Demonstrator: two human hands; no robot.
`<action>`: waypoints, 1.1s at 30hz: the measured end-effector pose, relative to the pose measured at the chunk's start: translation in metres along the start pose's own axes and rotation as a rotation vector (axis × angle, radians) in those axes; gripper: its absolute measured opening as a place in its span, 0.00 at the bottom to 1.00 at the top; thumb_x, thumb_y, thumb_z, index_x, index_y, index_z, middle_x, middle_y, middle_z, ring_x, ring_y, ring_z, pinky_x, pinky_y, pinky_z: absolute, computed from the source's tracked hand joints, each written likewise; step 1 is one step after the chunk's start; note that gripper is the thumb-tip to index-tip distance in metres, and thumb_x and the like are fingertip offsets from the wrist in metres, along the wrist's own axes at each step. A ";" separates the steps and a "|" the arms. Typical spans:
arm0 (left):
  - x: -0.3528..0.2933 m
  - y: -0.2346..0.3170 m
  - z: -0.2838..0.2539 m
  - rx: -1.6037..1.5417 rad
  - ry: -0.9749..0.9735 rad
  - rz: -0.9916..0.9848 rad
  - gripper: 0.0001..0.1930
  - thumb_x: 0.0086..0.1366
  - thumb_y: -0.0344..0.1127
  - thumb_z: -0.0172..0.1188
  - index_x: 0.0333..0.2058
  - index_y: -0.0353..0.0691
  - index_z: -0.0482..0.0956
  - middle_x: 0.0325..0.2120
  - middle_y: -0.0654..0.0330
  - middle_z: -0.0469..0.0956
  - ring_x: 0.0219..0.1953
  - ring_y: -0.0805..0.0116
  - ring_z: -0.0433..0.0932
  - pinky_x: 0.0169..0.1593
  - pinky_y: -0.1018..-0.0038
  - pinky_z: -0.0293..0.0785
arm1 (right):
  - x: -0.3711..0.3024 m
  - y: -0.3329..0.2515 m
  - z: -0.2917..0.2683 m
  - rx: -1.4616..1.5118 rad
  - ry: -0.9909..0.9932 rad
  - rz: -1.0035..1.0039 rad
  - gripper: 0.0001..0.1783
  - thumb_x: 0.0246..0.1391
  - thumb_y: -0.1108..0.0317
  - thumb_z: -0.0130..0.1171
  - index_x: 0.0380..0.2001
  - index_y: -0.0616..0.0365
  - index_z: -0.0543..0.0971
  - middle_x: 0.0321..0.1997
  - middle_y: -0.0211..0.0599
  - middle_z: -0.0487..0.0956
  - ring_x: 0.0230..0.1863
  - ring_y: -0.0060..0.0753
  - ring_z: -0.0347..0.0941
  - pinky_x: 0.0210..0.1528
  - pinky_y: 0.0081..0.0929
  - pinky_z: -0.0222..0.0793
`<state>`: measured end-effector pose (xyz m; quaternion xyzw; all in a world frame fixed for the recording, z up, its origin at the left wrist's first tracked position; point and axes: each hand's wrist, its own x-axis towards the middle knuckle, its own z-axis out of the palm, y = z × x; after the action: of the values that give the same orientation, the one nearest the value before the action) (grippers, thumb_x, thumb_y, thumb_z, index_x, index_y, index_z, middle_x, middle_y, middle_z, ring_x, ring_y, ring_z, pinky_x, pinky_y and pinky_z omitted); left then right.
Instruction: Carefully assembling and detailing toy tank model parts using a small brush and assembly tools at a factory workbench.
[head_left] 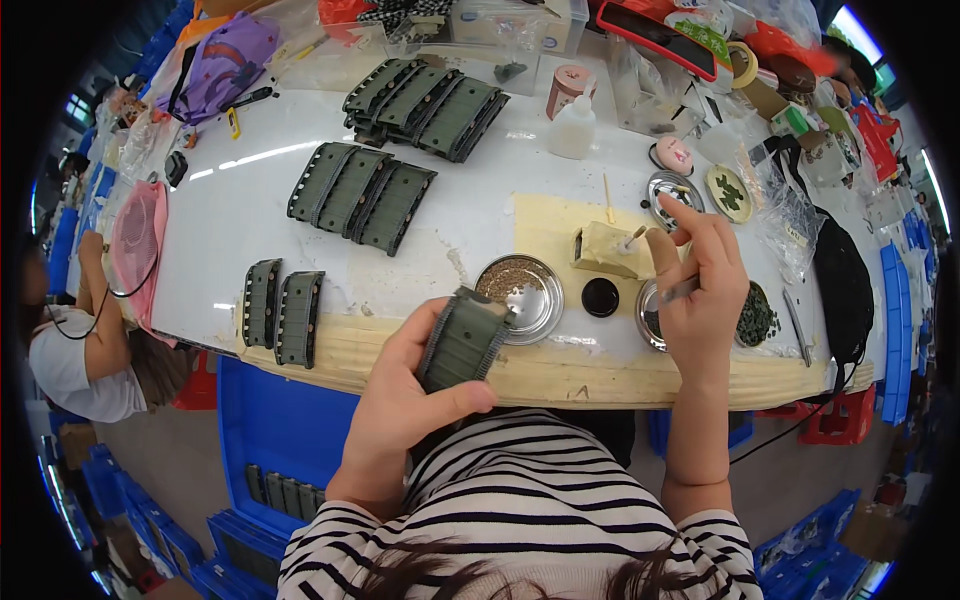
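My left hand (405, 385) grips a dark green ribbed plastic part (462, 343), curved and with toothed dark edges, above the table's front edge. My right hand (702, 285) is raised over the right side, fingers bent; a thin greyish thing (682, 289) shows by its palm, and I cannot make out what it is. Beside its thumb stands a tape-wrapped block (603, 250) with a short stick (632, 238) poking up from it. A round metal dish of brown grains (545, 305) sits just beyond the held part. Dark green bits (757, 318) fill a dish partly behind my right hand.
Stacked green ribbed panels (425, 105) and another panel group (362, 197) lie farther back. Two narrow parts (297, 318) rest at the left front. A black lid (600, 297), a white squeeze bottle (572, 130), tweezers (797, 327) and a black mask (842, 285) are about. A co-worker's arm (97, 310) shows left.
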<state>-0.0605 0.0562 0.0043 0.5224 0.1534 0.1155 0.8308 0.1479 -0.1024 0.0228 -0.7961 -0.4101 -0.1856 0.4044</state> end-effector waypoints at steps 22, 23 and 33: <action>-0.008 0.029 -0.077 1.669 0.932 0.488 0.12 0.55 0.32 0.66 0.36 0.34 0.79 0.36 0.55 0.77 0.43 0.58 0.73 0.48 0.65 0.69 | -0.033 -0.016 -0.041 0.185 0.092 0.043 0.19 0.58 0.55 0.55 0.30 0.63 0.82 0.22 0.32 0.70 0.24 0.23 0.64 0.24 0.19 0.55; -0.002 0.033 -0.079 1.624 0.921 0.525 0.12 0.56 0.32 0.65 0.37 0.33 0.79 0.35 0.55 0.77 0.43 0.57 0.73 0.48 0.66 0.69 | -0.035 -0.018 -0.042 0.188 0.094 0.055 0.21 0.59 0.53 0.54 0.30 0.63 0.82 0.22 0.33 0.70 0.24 0.24 0.64 0.24 0.19 0.56; 0.093 0.085 -0.157 1.431 0.544 0.306 0.13 0.64 0.34 0.56 0.40 0.28 0.78 0.27 0.49 0.80 0.27 0.64 0.78 0.32 0.71 0.72 | -0.049 -0.017 -0.048 0.218 0.049 0.093 0.22 0.59 0.53 0.53 0.28 0.62 0.83 0.20 0.33 0.69 0.22 0.24 0.65 0.23 0.19 0.57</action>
<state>-0.0364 0.2557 0.0044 0.8998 0.3153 0.2256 0.1998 0.1063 -0.1596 0.0294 -0.7608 -0.3807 -0.1401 0.5067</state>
